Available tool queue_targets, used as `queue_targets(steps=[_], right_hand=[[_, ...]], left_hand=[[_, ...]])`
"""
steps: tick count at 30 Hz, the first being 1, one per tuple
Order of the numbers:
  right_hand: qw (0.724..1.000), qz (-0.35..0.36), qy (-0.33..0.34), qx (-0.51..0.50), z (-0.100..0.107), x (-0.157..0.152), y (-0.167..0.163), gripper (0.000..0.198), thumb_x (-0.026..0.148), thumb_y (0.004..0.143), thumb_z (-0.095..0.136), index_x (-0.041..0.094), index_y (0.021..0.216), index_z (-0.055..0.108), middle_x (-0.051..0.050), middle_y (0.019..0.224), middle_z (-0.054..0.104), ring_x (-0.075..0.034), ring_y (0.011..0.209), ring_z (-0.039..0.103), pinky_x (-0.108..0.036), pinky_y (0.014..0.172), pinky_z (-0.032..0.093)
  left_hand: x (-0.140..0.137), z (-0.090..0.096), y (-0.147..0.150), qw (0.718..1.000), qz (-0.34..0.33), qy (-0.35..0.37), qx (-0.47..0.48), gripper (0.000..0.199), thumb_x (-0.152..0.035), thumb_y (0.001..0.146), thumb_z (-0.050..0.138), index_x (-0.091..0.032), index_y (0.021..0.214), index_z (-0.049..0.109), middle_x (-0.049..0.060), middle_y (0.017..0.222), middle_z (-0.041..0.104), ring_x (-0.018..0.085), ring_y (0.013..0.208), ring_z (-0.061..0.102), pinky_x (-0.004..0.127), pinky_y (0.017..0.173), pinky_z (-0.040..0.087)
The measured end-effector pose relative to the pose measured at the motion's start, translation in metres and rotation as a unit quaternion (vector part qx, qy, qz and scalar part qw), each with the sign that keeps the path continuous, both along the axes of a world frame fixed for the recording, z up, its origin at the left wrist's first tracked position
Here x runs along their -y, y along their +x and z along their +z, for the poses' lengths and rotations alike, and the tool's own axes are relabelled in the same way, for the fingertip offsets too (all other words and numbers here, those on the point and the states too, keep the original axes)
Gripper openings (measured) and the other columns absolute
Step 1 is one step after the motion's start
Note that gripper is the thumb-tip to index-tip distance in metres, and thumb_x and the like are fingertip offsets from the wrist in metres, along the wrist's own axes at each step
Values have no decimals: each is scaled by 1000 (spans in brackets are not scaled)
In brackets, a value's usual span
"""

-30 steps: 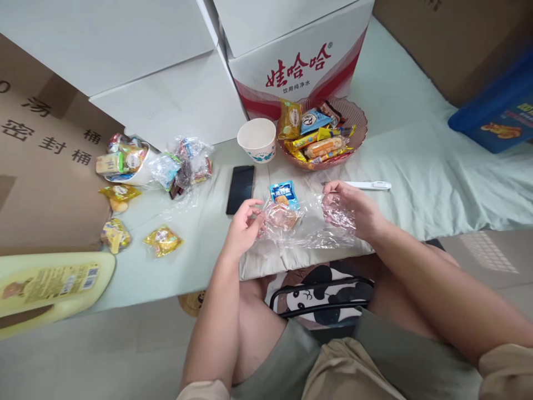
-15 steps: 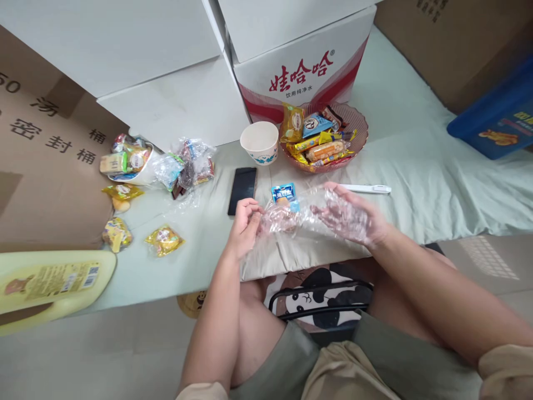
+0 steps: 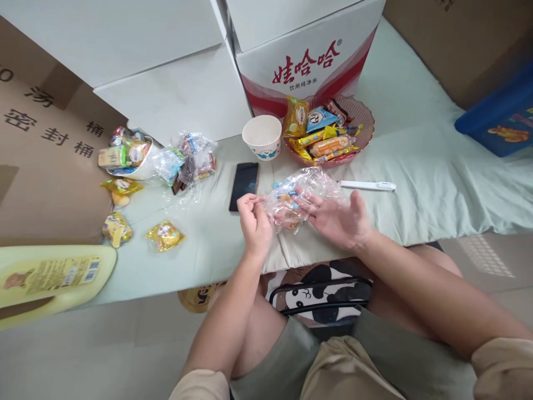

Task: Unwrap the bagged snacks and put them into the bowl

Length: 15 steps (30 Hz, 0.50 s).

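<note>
A clear plastic bag [image 3: 322, 180], thin and crinkled, lies over the cloth in front of me. My left hand [image 3: 255, 222] pinches its left side between thumb and fingers. Palm up, my right hand [image 3: 339, 219] is open, fingers spread, with its fingertips against the bag's lower right side. Through the film shows a small blue snack packet [image 3: 287, 197], partly hidden. Something brownish also shows through the plastic below it, too unclear to name. A black phone [image 3: 245, 183] lies just beyond my left hand. To the right of the bag rests a white pen-shaped tool [image 3: 366, 185].
Behind stand a white paper bowl [image 3: 261, 139] and a pink glass bowl [image 3: 366, 130] of wrapped snacks. Leftward are a tipped white cup [image 3: 144, 166] with snacks, loose packets [image 3: 165, 235] and a yellow jug [image 3: 62, 278]. Cartons [image 3: 308, 72] wall the back; a blue container [image 3: 499, 116] stands right.
My right hand has come out from under the film and moved left, its palm now bare. The bag has bunched up leftward over the blue packet. My left hand keeps its pinch.
</note>
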State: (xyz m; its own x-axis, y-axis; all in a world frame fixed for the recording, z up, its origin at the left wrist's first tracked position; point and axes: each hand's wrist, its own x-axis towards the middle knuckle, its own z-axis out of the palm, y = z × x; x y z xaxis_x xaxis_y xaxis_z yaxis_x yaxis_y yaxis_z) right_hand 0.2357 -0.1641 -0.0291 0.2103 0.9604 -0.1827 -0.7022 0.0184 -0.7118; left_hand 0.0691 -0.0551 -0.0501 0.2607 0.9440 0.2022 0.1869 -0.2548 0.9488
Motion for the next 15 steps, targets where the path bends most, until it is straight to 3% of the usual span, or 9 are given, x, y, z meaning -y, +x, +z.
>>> queue_targets(steps=[2,6,10,13,15], right_hand=[[998,-44,11,-35,9,0,9,71,89,63,64,33,106,65,-5,131,68,-30,132,56,-51,105,46],[991,-106,11,-77,18,2,21,60,84,69,64,34,102,64,0,127,69,-24,132,55,-42,103,49],[997,-75,-16,3,11,3,9,77,97,65,52,34,107,64,-5,132,67,-29,135,54,-47,101,51],[1000,-26,-5,-14,4,3,-7,93,103,57,48,33,115,63,-7,138,64,-30,138,52,-49,107,47],[999,-22,3,-35,0,2,-15,89,96,54,64,34,118,61,-5,139,64,-28,136,55,-46,111,45]], left_hand=[[5,1,2,999,-17,30,-21,8,-29,100,44,-24,106,44,5,100,64,14,78,65,29,72,53],[11,3,3,997,-70,8,-43,7,-29,102,42,-23,104,45,4,102,66,7,53,57,25,54,49],[12,2,8,999,-35,-19,-14,5,-25,101,40,-24,105,43,4,106,66,6,50,55,23,49,47],[11,0,11,1000,16,20,-13,8,-18,98,39,-24,103,44,5,103,66,11,67,63,25,61,52],[11,-2,11,997,21,61,-33,10,-18,98,40,-24,103,46,6,101,67,15,85,68,29,74,54]])
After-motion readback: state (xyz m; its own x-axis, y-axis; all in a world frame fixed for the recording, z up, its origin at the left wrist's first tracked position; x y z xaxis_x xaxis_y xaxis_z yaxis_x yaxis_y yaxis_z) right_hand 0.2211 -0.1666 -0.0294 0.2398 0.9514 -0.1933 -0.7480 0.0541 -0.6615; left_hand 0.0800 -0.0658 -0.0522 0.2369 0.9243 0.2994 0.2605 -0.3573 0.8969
